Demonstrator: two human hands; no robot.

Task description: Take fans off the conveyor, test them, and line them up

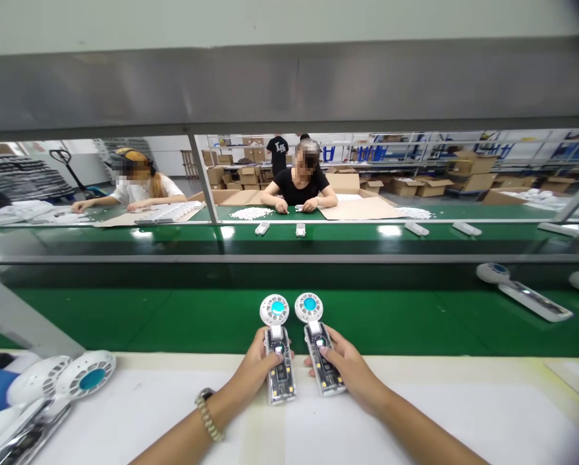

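Observation:
My left hand [256, 361] is wrapped round a white handheld fan [281, 381] with a clear-fronted handle, its thumb on the handle's front. Its round head has a blue centre and points away from me. Close by on the right, my right hand [351, 363] grips a matching fan [328, 374], thumb also on the front of the handle. The two fans are side by side, slightly apart, over the near edge of the white work surface [173, 400]. Their heads overlap the green belt [197, 320] in view.
Several similar fans [88, 378] lie at the near left. Another fan [524, 294] rests on the belt at right. Beyond a rail [241, 258], white housings [416, 228] lie on a second green surface. Two people [301, 184] sit across, near cardboard and white parts. A metal post [22, 310] stands left.

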